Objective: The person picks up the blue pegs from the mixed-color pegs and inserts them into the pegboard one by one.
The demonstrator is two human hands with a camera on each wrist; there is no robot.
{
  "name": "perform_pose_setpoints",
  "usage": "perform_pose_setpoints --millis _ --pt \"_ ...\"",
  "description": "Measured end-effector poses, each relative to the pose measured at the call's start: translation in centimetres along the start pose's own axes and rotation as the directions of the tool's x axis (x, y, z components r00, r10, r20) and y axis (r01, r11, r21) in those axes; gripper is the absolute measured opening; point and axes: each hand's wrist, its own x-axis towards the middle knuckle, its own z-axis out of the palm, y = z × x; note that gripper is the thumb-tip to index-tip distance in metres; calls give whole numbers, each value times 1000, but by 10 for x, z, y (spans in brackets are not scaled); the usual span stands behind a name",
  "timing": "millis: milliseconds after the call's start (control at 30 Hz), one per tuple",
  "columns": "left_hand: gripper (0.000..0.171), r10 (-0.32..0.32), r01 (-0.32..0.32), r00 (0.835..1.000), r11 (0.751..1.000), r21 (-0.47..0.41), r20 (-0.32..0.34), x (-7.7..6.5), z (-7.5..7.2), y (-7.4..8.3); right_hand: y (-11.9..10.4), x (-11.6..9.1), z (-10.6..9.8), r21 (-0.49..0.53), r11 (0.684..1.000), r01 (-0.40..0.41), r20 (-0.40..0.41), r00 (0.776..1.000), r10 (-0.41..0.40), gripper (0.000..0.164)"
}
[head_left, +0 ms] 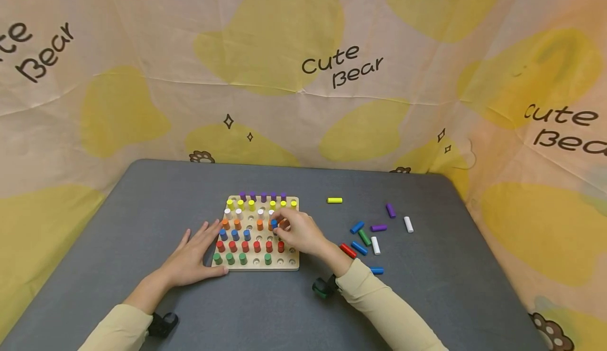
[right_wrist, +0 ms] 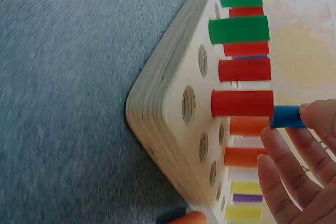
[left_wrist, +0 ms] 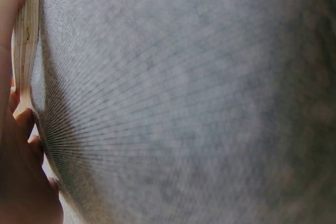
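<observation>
A wooden pegboard (head_left: pixel 239 267) lies on the grey table, with rows of purple, yellow, white, orange, blue, red and green pegs standing in it. Some holes are bare. My right hand (head_left: pixel 303 233) is over the board's right half, pinching a blue peg (right_wrist: pixel 287 116) between thumb and fingers. In the right wrist view this peg is raised beyond a red peg (right_wrist: pixel 242 103); its lower end is hidden. My left hand (head_left: pixel 189 260) lies with fingers stretched along the board's left side, thumb at the near left corner. The left wrist view shows it touching the board's edge (left_wrist: pixel 27 35).
Loose pegs lie right of the board: a yellow peg (head_left: pixel 334 200) toward the back, purple pegs (head_left: pixel 391 210), white pegs (head_left: pixel 409 224), a green peg (head_left: pixel 364 237), a red peg (head_left: pixel 348 251) and several blue pegs (head_left: pixel 359 248). A printed cloth (head_left: pixel 265 129) hangs behind the table.
</observation>
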Motion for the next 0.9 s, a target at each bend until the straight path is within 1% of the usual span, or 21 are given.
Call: perform_pose_setpoints --millis 100,267,367,567,900 --pt "107 -1 1 1000 1000 0 -1 0 0 0 -3 2 4 -2 1000 9 2 1000 -9 18" --pt "108 -1 1 1000 1000 3 -5 0 1 0 -7 4 12 -4 1000 -1 20 1000 1 21" --pt "108 -3 3 1000 1000 5 -6 0 1 0 -9 6 16 -27 1000 16 18 1000 -15 22" --pt "108 -4 4 1000 1000 5 -6 0 1 0 -12 10 21 -73 996 43 16 999 -42 18" --pt "108 -8 8 1000 1000 4 -6 -1 0 2 -13 14 27 -93 996 -2 43 999 6 15"
